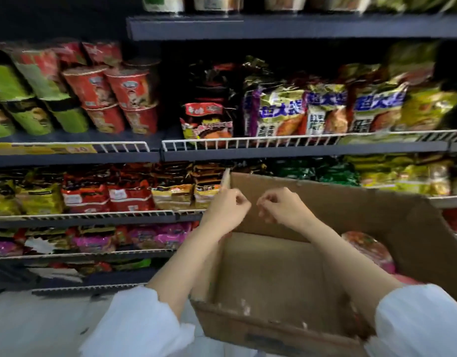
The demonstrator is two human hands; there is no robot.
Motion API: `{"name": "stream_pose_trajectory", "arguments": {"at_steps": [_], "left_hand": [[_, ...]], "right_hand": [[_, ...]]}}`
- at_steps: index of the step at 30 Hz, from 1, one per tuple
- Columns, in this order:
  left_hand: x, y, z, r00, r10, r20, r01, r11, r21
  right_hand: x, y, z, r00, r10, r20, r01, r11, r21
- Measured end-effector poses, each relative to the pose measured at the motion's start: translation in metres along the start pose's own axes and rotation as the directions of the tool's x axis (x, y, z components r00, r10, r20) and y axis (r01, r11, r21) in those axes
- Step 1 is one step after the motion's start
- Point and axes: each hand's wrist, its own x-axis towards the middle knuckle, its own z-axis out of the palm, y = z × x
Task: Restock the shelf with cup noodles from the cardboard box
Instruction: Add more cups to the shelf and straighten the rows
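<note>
An open cardboard box (351, 215) sits in front of me, its bare bottom showing. A red-lidded cup noodle (369, 251) lies against its right wall, partly hidden by my right forearm. Above the box's far side, my left hand (227, 210) has its fingers curled and holds nothing I can see. It is just below the box's far left corner. My right hand (281, 207) hovers beside it, fingers also curled and empty. Red cup noodles (106, 94) stand stacked on the shelf (75, 157) at upper left, beside green cups (29, 99).
Bagged noodle packs (299, 112) fill the wire-fronted shelf to the right, and more packs (106, 197) fill the lower shelves. Bowls stand on the top shelf (273, 27). A gap lies between the red cups and the bags. The image is motion-blurred.
</note>
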Motion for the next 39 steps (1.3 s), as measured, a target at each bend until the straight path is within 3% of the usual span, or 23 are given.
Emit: {"name": "stream_pose_trajectory", "arguments": {"at_steps": [5, 11, 19, 23, 27, 35, 39], "left_hand": [[0.039, 0.054, 0.111, 0.987, -0.115, 0.11, 0.116, 0.993, 0.005], [0.069, 0.08, 0.214, 0.914, -0.314, 0.256, 0.321, 0.947, 0.014], [0.088, 0.081, 0.305, 0.799, -0.431, 0.42, 0.432, 0.896, 0.097], [0.094, 0.085, 0.319, 0.724, -0.462, 0.513, 0.524, 0.852, 0.028], [0.099, 0.084, 0.327, 0.697, -0.47, 0.541, 0.566, 0.825, -0.013], [0.097, 0.055, 0.296, 0.68, -0.647, 0.344, 0.699, 0.714, -0.04], [0.095, 0.046, 0.281, 0.67, -0.682, 0.291, 0.707, 0.707, 0.028]], "right_hand": [[0.01, 0.108, -0.058, 0.989, 0.101, 0.111, -0.091, 0.992, -0.087], [0.01, 0.212, -0.101, 0.928, 0.321, 0.188, -0.278, 0.935, -0.222], [0.027, 0.287, -0.099, 0.76, 0.604, 0.241, -0.391, 0.721, -0.572], [0.037, 0.309, -0.092, 0.717, 0.653, 0.244, -0.52, 0.735, -0.436], [0.043, 0.315, -0.087, 0.66, 0.748, 0.075, -0.726, 0.66, -0.194], [0.052, 0.303, -0.073, 0.787, 0.568, 0.242, -0.56, 0.821, -0.106], [0.047, 0.294, -0.078, 0.782, 0.522, 0.34, -0.506, 0.851, -0.141]]}}
